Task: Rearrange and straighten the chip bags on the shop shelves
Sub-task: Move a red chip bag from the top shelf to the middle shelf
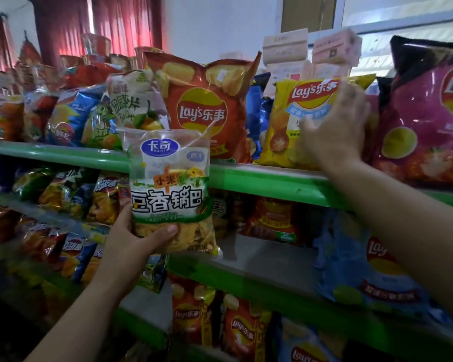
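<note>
Glossy white-and-green snack bag (169, 194), crinkled film, pillow-shaped, clear near the bottom with yellow crisps visible through it. Held in the air in front of the green rail of the top shelf (259, 178), not resting on any shelf. Upright, long axis vertical and tipped slightly, sealed top edge up, printed face toward the camera. Gripped at the lower left corner by the left hand (131, 239): thumb curled across the clear front, fingers behind the bag.

Just behind and above, on the top shelf, a puffy red Lay's bag (207, 108), standing, leaning a little to the left, with a flat sealed seam along the top. To its right a yellow Lay's bag (293, 121), upright, logo forward, shiny and wrinkled. Right hand (335, 126) laid on the right half of that yellow bag, fingers spread and fairly straight, pressing rather than clenched; blurred. Just beside the hand, further right, a large pink Lay's bag (429, 121) with a black top, standing.

Left of the red bag, a pale bag with green lettering (131, 100), then a crowded row of blue and orange packets (68, 118), tilted at various angles. On the middle shelf, below the right forearm, a light blue Lay's bag (364, 270), blurred. Pale paper-wrapped packs (285, 48) stacked behind the top row.
</note>
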A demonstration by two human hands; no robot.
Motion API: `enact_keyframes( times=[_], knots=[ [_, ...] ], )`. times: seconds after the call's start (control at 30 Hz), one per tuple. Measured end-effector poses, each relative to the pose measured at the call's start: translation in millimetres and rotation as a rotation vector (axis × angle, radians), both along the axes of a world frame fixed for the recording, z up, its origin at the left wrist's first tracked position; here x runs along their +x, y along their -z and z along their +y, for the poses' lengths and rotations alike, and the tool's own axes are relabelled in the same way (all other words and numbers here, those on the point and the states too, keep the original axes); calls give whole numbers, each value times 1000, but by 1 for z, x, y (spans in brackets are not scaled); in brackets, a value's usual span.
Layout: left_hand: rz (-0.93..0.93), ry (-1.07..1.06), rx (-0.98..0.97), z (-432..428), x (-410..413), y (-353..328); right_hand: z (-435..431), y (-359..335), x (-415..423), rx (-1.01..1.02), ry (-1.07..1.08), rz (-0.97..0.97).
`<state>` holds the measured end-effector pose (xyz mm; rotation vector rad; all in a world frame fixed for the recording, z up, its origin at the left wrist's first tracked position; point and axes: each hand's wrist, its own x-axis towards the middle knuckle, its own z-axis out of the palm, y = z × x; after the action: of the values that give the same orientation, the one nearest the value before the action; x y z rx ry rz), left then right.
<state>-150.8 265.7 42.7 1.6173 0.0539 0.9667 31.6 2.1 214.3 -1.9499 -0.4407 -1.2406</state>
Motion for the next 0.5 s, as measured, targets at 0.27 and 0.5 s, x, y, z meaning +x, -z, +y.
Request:
enact_keyframes(
  times=[0.27, 0.5],
  knots=[
    [-5, 92, -66, 13, 4, 39, 85, -9, -29, -52, -677, 385],
    [99, 9, 18, 35, 16, 55, 111, -8, -15, 87, -785, 489]
  ],
)
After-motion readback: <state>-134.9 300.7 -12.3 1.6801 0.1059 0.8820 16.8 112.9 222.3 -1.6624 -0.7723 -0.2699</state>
